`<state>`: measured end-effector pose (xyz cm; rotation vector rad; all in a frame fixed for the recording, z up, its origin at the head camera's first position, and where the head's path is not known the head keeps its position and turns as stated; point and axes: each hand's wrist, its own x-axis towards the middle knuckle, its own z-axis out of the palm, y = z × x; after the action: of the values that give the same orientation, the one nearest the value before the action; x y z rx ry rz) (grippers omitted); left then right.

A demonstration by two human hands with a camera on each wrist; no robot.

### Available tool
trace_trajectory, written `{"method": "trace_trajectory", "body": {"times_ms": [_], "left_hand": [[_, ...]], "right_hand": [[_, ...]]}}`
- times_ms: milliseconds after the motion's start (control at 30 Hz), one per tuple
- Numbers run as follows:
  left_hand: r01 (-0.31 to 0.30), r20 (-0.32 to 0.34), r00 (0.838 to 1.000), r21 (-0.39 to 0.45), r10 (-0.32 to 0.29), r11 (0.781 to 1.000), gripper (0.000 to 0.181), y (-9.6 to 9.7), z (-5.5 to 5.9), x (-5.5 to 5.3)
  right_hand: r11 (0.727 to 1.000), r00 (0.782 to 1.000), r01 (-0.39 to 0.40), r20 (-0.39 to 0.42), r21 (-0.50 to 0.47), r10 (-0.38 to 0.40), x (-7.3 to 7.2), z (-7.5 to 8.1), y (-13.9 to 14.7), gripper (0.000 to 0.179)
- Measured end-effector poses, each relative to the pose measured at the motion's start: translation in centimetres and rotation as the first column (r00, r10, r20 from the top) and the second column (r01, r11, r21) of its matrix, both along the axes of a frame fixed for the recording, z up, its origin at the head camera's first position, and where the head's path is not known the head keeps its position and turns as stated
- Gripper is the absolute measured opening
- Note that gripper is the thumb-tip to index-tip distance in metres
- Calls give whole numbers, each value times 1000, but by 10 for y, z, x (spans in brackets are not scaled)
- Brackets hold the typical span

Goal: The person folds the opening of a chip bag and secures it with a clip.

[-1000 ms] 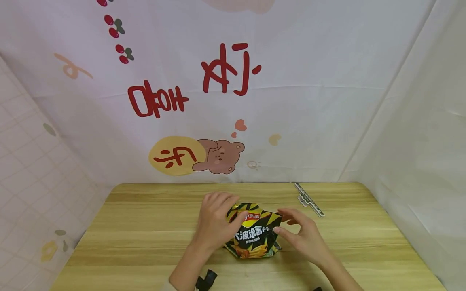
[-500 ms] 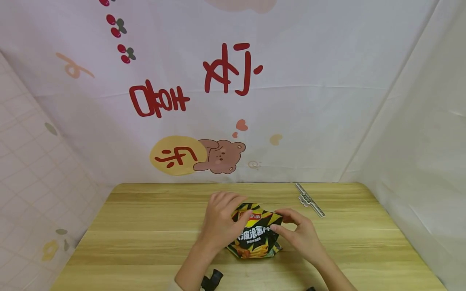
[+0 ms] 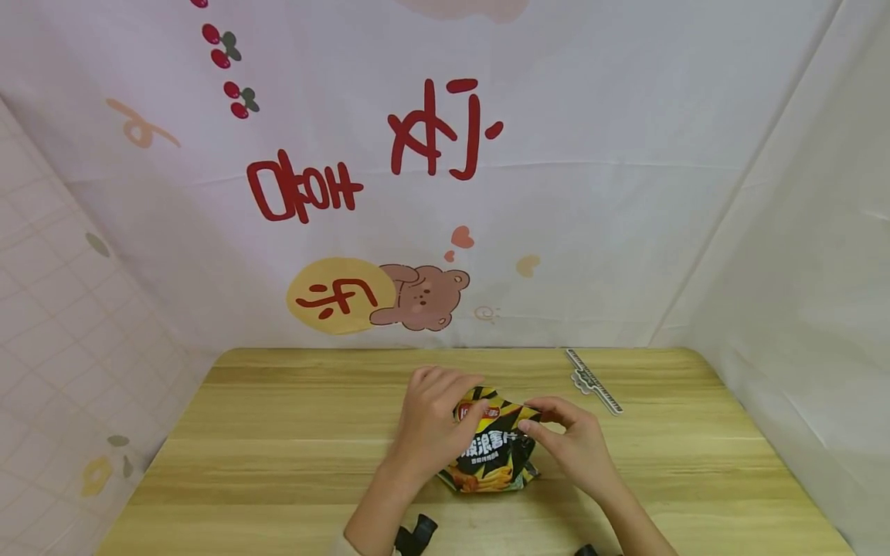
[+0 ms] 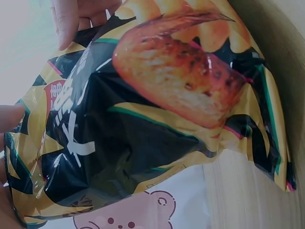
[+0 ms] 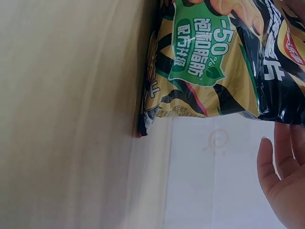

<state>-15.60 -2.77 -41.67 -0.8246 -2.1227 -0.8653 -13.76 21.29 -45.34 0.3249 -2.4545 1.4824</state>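
Observation:
A black and yellow bag of potato chips stands on the wooden table with its printed front towards me. My left hand grips its upper left side, thumb across the front and fingers behind. At the upper right corner, my right hand pinches the edge between thumb and fingers. The left wrist view shows the bag close up, with a chicken wing picture. In the right wrist view the bag has its lower end down at the table, and several right fingers stick out beside it.
A ruler-like strip with a cartoon ornament lies at the back right of the wooden table. White printed cloth rises behind the table and at both sides. A black device sits by my left wrist.
My left hand has slid to the right across the bag, covering more of its front. My right thumb has shifted slightly up and left at the corner. The bag stays in place.

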Motion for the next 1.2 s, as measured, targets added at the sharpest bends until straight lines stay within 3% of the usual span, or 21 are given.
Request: {"method": "trace_trajectory", "body": {"times_ms": [433, 800, 1200], "left_hand": [[11, 10, 1000, 35, -12, 999, 8, 0, 2, -3], [19, 28, 999, 44, -20, 999, 9, 0, 3, -3], [30, -2, 1000, 51, -30, 998, 13, -3, 3, -3]], "right_hand": [[1000, 1000, 1, -23, -16, -2, -2, -1, 1, 11], [998, 1000, -17, 10, -62, 18, -5, -4, 6, 7], [996, 999, -24, 33, -82, 27, -4, -3, 7, 7]]}}
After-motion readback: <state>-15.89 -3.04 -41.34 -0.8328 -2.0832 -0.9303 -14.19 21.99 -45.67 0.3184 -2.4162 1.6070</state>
